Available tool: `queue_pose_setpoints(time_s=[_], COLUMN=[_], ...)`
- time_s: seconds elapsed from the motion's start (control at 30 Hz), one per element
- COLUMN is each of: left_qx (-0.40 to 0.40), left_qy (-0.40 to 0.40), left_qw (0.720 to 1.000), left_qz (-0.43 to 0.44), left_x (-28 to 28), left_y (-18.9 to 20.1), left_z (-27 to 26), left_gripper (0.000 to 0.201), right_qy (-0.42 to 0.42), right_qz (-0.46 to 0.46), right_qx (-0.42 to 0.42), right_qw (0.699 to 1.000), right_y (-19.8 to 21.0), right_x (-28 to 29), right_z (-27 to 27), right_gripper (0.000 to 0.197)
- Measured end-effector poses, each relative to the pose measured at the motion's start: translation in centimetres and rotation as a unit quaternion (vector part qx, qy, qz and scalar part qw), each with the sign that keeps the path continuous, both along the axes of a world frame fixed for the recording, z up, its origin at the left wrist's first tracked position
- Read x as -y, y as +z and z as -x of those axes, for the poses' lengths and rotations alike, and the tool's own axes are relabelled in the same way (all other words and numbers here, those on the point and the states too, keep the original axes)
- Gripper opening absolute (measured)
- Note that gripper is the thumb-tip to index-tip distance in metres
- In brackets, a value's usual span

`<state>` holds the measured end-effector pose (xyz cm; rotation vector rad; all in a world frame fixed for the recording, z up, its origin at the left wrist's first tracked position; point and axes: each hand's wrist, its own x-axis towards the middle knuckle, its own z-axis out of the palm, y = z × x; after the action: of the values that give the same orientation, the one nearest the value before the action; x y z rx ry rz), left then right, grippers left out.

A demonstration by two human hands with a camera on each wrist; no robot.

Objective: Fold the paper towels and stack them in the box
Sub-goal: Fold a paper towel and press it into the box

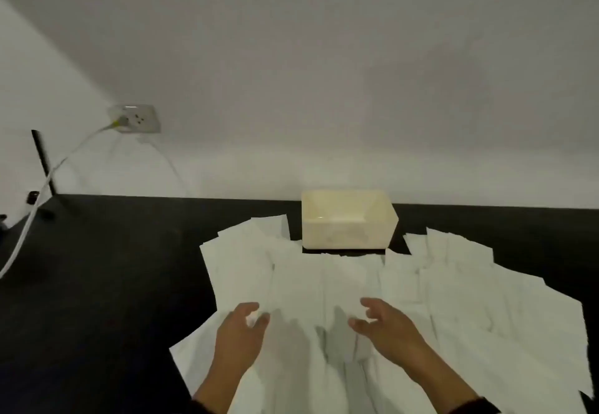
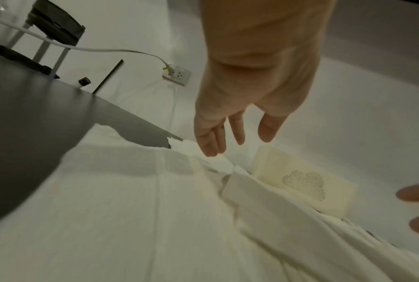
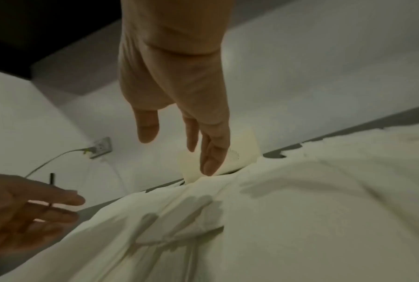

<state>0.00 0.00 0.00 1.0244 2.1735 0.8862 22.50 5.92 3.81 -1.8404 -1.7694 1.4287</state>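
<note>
While paper towels point(image 1: 340, 284) cover lower frame below box point(image 1: 346, 219), left hand point(image 1: 240, 332) and right hand point(image 1: 385, 326) hover, fingers spread, holding nothing.

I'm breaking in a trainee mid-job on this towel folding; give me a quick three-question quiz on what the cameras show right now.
1. True or false: the cream box already holds a stack of folded paper towels.
2. Multiple choice: what is the left hand doing? A) pinching a towel corner B) hovering above the towels with relaxed fingers, holding nothing C) resting inside the box
3. Fill in: the white cable runs up to the ______ on the wall.

Key:
1. False; the head view shows the box's inside bare, and the towels lie spread on the black table in front of it.
2. B; the right hand does likewise.
3. Wall socket.
</note>
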Motion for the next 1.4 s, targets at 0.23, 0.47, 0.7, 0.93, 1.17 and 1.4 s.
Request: queue_pose_setpoints(time_s=[0.23, 0.47, 0.7, 0.93, 1.17, 1.4], left_qx=[0.072, 0.133, 0.156, 0.152, 0.165, 0.103], left_qy=[-0.011, 0.021, 0.003, -0.008, 0.047, -0.008], left_qw=[0.996, 0.987, 0.983, 0.984, 0.982, 0.994], left_qz=[0.057, 0.086, 0.1, 0.093, 0.082, -0.027], left_x=[-4.7, -7.6, -8.2, -8.3, -7.9, -8.2], left_y=[-0.5, -1.0, -2.0, -2.3, -2.1, 1.6], left_z=[-0.1, 0.5, -0.6, -1.5, -1.4, 1.2], left_gripper=[0.049, 0.056, 0.049, 0.054, 0.069, 0.103], right_qy=[-0.131, -0.14, -0.112, -0.101, -0.06, 0.093], right_qz=[0.054, 0.113, 0.115, 0.106, 0.076, -0.004], right_qx=[-0.067, -0.114, -0.096, -0.094, -0.119, -0.122], right_qw=[0.988, 0.977, 0.982, 0.985, 0.988, 0.988], right_y=[-2.7, -3.3, -4.4, -5.0, -4.7, -0.5], right_x=[-4.8, -5.6, -5.8, -5.7, -5.5, -5.6], right_z=[2.2, 6.3, 8.6, 9.2, 9.1, 8.0], right_gripper=[0.056, 0.024, 0.025, 0.027, 0.03, 0.048])
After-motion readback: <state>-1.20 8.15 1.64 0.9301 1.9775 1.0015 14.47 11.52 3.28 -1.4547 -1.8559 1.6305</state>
